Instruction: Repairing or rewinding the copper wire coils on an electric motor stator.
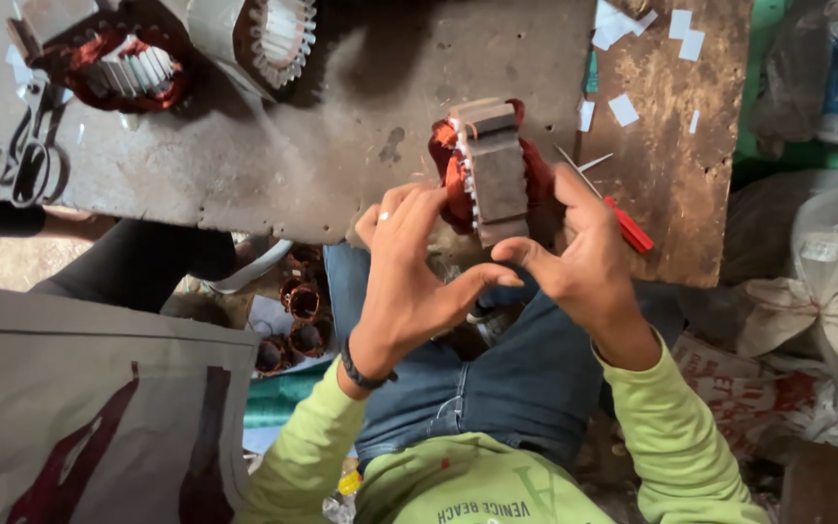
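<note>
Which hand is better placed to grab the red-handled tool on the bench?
Right. The right hand lies directly over the red-handled tool, while the left hand grips the far side of the grey steel stator with copper windings.

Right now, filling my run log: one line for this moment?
left hand: grips stator | right hand: steadies stator, holds red tool | bench: two more stators

A small motor-winding repair workshop is shown. A stained, worn metal workbench (273, 165) is seen, on which wound stators (123, 63) with copper coils lie at the far left beside scissors (26, 160). Cut slips of insulation paper (623, 109) are scattered at the far right. More copper coils (301, 303) are piled on the floor, and sacks (826, 281) are stacked at the right.
</note>
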